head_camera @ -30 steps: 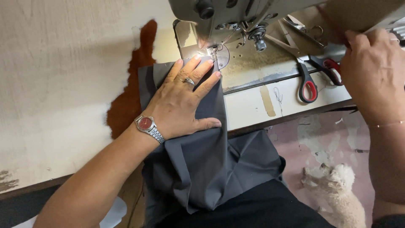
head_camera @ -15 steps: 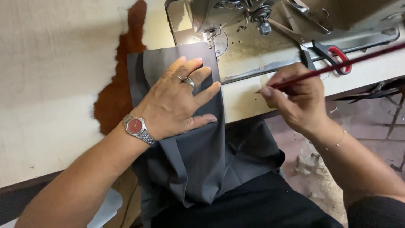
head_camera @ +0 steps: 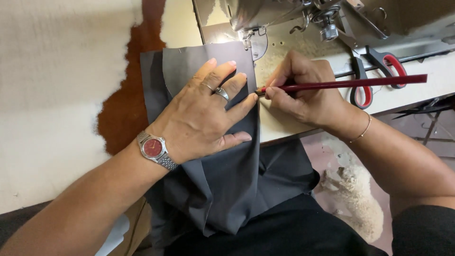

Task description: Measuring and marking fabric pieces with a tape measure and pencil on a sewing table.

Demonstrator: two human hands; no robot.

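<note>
My left hand point(head_camera: 204, 116), with a ring and a red-faced wristwatch, lies flat with fingers spread on dark grey fabric point(head_camera: 213, 175) that hangs off the table edge onto my lap. My right hand point(head_camera: 303, 92) grips a long dark red pencil point(head_camera: 350, 84); its tip touches the right edge of the fabric beside my left index finger. The fabric's top end reaches the presser foot point(head_camera: 247, 35) of the sewing machine point(head_camera: 294, 19).
Red-handled scissors point(head_camera: 374, 71) lie on the machine bed right of my right hand. The worn table top point(head_camera: 61, 80) has a brown bare patch at the left. A small white dog point(head_camera: 358, 196) lies on the floor below.
My right hand left the scissors, picked up the red pencil and brought its tip to the fabric edge. My left hand stayed pressed on the fabric.
</note>
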